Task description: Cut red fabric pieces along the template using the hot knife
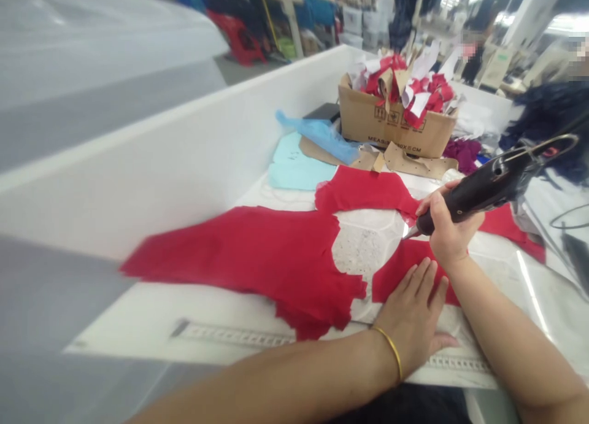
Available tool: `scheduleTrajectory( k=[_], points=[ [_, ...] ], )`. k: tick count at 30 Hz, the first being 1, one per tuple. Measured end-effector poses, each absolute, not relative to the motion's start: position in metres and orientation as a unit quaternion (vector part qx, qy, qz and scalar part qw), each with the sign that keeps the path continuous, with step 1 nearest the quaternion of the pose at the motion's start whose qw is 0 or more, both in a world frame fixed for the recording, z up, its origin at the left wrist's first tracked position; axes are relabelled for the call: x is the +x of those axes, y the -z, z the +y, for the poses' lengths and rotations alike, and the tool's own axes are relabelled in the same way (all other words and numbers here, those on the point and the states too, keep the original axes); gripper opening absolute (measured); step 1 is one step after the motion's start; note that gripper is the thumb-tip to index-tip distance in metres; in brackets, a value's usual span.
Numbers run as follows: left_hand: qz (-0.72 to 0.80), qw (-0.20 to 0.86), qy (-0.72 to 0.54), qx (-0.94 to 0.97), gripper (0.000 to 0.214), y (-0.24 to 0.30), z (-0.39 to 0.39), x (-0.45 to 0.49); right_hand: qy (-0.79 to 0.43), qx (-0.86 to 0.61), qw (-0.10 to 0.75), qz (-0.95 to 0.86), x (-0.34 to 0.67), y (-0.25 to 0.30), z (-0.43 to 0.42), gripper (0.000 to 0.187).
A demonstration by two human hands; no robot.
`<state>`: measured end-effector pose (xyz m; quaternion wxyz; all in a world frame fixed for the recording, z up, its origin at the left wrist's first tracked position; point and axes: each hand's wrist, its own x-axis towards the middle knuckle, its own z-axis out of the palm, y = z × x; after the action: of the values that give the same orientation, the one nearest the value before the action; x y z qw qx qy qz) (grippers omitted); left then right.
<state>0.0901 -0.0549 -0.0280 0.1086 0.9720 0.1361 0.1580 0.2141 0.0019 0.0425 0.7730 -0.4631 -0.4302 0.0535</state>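
My right hand (453, 234) is wrapped round a long black hand-held power tool (488, 188) with a narrow metal tip. That tip points down and left, close to the upper edge of a cut piece of red fabric (398, 267). On the same fabric my left hand (411, 307) lies flat, fingers stretched out, a gold bangle on its wrist. To the left spreads a larger, jagged-edged red fabric piece (243, 246). Another red piece (368, 191) lies beyond the tool tip. Whether the tip touches the fabric I cannot tell.
A cardboard box (391, 123) heaped with red and white scraps stands at the back. Before it lie brown card patterns (418, 161), a light-blue sheet (297, 163) and blue film (324, 135). A white wall (184, 135) borders the left; a measuring tape (234, 336) runs along the front edge.
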Motion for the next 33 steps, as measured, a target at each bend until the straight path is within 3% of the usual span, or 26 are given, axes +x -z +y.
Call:
scheduleTrajectory(
  k=[7, 14, 22, 29, 33],
  points=[
    [0.137, 0.125, -0.156, 0.970, 0.091, 0.026, -0.056, 0.091, -0.094, -0.411, 0.775, -0.470, 0.200, -0.046, -0.013, 0.025],
    [0.141, 0.117, -0.148, 0.972, 0.087, 0.020, -0.056, 0.092, -0.099, -0.431, 0.770, -0.460, 0.196, -0.046, -0.015, 0.018],
    [0.135, 0.132, -0.135, 0.973, 0.089, 0.017, -0.055, 0.092, -0.146, -0.390, 0.755, -0.507, 0.186, -0.046, -0.027, 0.028],
    [0.141, 0.144, -0.136, 0.970, 0.089, 0.017, -0.054, 0.094, -0.130, -0.408, 0.744, -0.513, 0.182, -0.041, -0.024, 0.020],
    [0.146, 0.139, -0.158, 0.967, 0.087, 0.018, -0.053, 0.095, -0.132, -0.403, 0.761, -0.492, 0.189, -0.049, -0.027, 0.025]
  ],
)
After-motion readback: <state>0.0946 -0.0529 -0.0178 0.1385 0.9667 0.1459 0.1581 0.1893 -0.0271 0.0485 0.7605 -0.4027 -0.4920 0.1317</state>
